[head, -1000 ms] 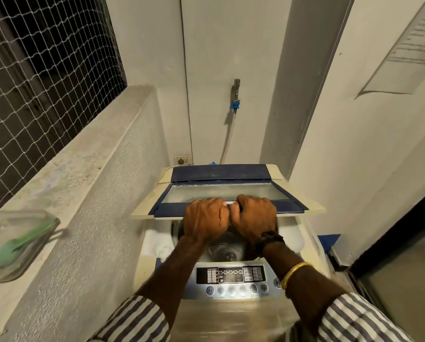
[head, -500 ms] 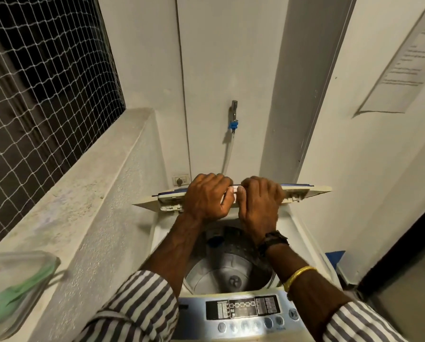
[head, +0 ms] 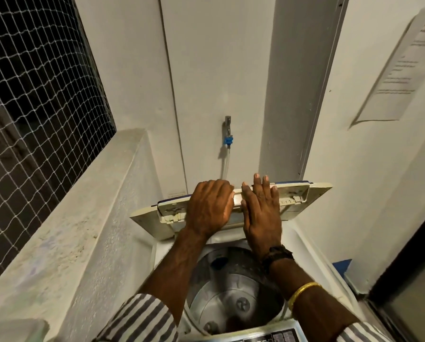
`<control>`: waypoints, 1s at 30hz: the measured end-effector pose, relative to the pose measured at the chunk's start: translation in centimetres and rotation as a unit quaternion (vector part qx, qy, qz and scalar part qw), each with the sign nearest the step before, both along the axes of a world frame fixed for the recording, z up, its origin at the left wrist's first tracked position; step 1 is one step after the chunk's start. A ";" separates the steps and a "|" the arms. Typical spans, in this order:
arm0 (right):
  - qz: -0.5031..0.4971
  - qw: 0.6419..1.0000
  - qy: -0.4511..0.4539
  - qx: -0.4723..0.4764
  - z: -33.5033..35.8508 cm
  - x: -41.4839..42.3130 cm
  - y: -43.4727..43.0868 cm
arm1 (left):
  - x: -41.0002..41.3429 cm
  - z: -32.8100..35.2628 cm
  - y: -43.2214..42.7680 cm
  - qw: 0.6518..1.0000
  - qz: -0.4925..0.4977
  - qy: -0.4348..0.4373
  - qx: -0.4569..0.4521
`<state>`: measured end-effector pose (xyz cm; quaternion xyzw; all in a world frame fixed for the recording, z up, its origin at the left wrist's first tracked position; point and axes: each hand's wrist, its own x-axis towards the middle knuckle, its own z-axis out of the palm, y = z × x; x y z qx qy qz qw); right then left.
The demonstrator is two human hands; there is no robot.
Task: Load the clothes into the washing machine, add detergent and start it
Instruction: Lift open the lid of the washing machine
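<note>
Netted window [head: 33,107] upper left. Concrete ledge [head: 70,230] runs beside the washing machine [head: 312,245], which stands low centre against the back wall. Tap [head: 228,124] with hose [head: 225,164] above it. Paper sheet [head: 399,70] on right wall, print unreadable. Forearms cross the open drum [head: 226,292], hiding part of it. Control panel [head: 268,338] cut off at bottom edge. Lid [head: 295,196] folded, raised. Left hand [head: 210,206] curls over the lid's top edge, gripping it. Right hand [head: 262,211] lies flat against the lid, fingers straight.
</note>
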<state>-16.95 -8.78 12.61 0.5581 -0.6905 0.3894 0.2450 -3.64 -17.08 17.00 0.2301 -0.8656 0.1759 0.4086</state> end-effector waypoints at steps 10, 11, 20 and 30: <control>0.004 1.000 0.009 0.025 2.1 -1.6 -4.0 | -2.7 -0.9 -1.4 0.987 0.078 0.110 0.089; 0.003 1.000 0.010 0.028 2.3 -1.8 -4.6 | -2.8 -1.0 -1.8 0.989 0.076 0.100 0.083; 0.000 0.997 0.041 0.065 3.1 -4.2 -9.9 | -4.2 -1.0 -6.0 0.987 0.115 0.042 0.103; 0.014 0.992 0.067 0.101 3.4 -6.7 -15.6 | -6.5 -0.3 -11.0 0.977 0.159 0.035 0.136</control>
